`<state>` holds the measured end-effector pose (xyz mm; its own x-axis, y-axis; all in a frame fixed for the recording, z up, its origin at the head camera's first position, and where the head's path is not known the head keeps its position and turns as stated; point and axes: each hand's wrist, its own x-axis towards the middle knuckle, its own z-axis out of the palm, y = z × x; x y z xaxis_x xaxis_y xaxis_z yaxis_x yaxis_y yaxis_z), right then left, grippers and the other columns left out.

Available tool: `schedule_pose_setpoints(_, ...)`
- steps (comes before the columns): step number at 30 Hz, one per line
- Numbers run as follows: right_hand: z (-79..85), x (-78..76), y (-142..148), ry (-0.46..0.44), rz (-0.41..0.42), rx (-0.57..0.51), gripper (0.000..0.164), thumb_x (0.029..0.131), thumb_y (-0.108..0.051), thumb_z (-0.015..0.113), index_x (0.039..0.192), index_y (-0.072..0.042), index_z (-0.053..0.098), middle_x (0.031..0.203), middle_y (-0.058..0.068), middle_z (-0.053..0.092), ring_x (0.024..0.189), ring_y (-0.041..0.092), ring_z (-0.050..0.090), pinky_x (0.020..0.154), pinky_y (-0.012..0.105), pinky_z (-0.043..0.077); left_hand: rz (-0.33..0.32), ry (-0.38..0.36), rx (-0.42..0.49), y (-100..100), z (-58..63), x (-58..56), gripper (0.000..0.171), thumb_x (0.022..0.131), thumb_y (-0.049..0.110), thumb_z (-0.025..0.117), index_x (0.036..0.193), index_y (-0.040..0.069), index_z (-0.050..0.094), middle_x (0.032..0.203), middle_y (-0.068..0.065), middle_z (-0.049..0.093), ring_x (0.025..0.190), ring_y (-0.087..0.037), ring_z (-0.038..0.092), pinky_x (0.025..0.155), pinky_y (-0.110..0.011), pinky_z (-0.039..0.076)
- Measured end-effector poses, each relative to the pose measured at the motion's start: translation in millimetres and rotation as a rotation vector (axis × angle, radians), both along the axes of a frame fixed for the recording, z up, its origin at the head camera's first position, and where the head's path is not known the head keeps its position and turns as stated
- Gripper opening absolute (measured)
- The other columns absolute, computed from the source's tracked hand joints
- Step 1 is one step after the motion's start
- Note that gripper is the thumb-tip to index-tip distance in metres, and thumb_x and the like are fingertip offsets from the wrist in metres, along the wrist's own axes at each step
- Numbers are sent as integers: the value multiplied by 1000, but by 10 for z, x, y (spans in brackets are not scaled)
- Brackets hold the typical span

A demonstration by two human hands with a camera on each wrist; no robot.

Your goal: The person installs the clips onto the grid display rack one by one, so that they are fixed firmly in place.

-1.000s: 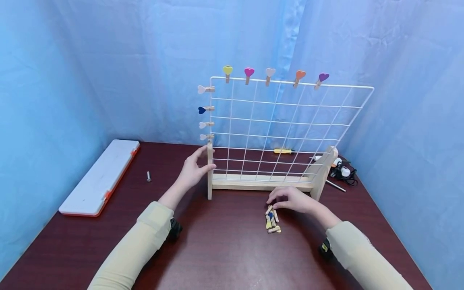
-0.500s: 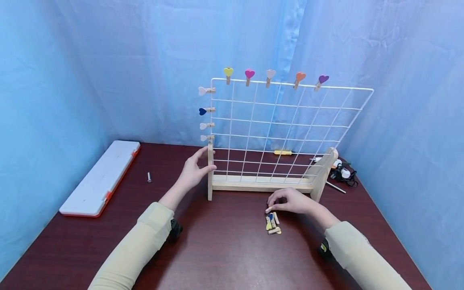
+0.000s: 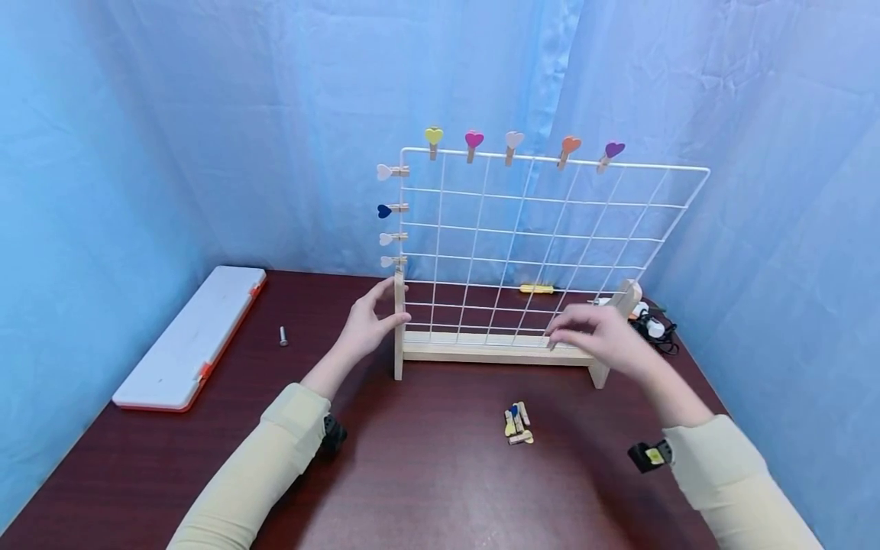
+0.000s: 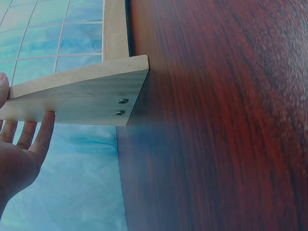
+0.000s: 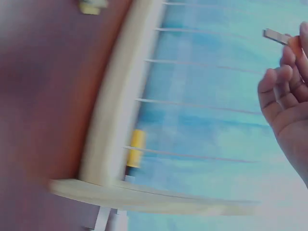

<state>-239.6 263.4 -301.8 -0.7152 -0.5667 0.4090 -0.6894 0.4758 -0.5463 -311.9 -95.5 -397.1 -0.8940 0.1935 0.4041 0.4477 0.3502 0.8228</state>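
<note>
A white wire grid stands in a wooden frame. My left hand holds the frame's left side panel, its thumb near the front edge and fingertips on the outer face. Between the thumb and fingers of my right hand is a small wooden clothespin with an orange end, plain in the right wrist view. That hand is raised before the grid's lower right. Heart clothespins line the grid's top edge, among them a pink one, and its left edge, among them a dark blue one.
Several loose clothespins lie in a small pile on the dark red table. A white case and a bolt are at the left. Behind the grid lie a yellow-handled tool and black cables.
My right hand has taken a clothespin from the pile, then lifted it up and to the right. The left hand keeps its place on the frame.
</note>
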Motion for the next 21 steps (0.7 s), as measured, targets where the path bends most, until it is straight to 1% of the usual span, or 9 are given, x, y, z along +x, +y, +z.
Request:
schedule_pose_setpoints(2, 211, 8, 38, 53, 3, -79, 15, 77, 7, 62, 83, -6, 67, 72, 6, 65, 65, 14, 62, 58, 17, 48, 3, -7, -3, 6, 2, -3, 58, 78, 20, 68, 130, 12, 44, 118, -7, 57, 114, -22, 46, 95, -48, 33)
schedule_pose_setpoints(5, 530, -11, 105, 170, -8, -203, 10, 74, 13, 62, 78, 4, 66, 69, 7, 64, 62, 10, 61, 56, 15, 47, 4, -15, -3, 9, -1, -10, 58, 78, 16, 68, 130, 9, 43, 118, -10, 56, 115, -24, 45, 96, -49, 33)
schedule_pose_setpoints(9, 955, -106, 192, 285, 6, -416, 3, 73, 17, 60, 73, 15, 62, 70, 9, 65, 63, 9, 61, 59, 16, 48, 1, -8, 0, -3, 3, -7, 58, 77, 21, 68, 130, 12, 44, 118, -8, 56, 115, -22, 46, 96, -48, 33)
schedule_pose_setpoints(11, 1143, -176, 235, 345, -26, -508, 3, 73, 17, 60, 71, 16, 62, 68, 9, 65, 62, 10, 62, 60, 17, 48, 1, -5, 4, -8, 7, -1, 59, 77, 25, 69, 129, 15, 44, 118, -6, 57, 114, -20, 46, 97, -48, 33)
schedule_pose_setpoints(12, 1227, -214, 258, 376, -61, -543, 3, 73, 17, 61, 70, 16, 62, 67, 9, 65, 61, 10, 61, 59, 16, 48, 2, -3, 3, -11, 8, 2, 59, 77, 27, 69, 129, 16, 44, 117, -5, 57, 114, -19, 46, 96, -47, 33)
schedule_pose_setpoints(14, 1371, -292, 308, 447, -183, -569, 4, 73, 12, 64, 69, 15, 63, 65, 5, 65, 57, 7, 57, 53, 12, 42, 3, -1, -1, -14, 7, 7, 60, 76, 30, 68, 130, 17, 44, 117, -4, 57, 114, -18, 46, 97, -46, 34)
schedule_pose_setpoints(16, 1486, -370, 362, 499, -307, -562, 9, 73, 5, 68, 70, 13, 65, 63, -1, 64, 54, 5, 50, 49, 13, 34, 5, 1, -7, -14, 5, 8, 61, 76, 32, 68, 129, 18, 44, 117, -4, 57, 114, -17, 46, 97, -45, 34)
schedule_pose_setpoints(19, 1613, -469, 424, 501, -453, -512, 18, 73, -8, 71, 75, 9, 68, 65, -10, 61, 56, 5, 42, 49, 17, 26, 5, 4, -19, -15, 1, 7, 62, 75, 34, 68, 130, 18, 44, 117, -4, 57, 114, -16, 46, 96, -44, 35)
schedule_pose_setpoints(21, 1671, -517, 445, 480, -513, -464, 19, 73, -14, 72, 77, 5, 70, 66, -13, 60, 59, 5, 42, 52, 17, 29, 3, 7, -23, -15, 2, 5, 61, 75, 35, 68, 129, 18, 44, 117, -5, 57, 113, -16, 47, 96, -44, 35)
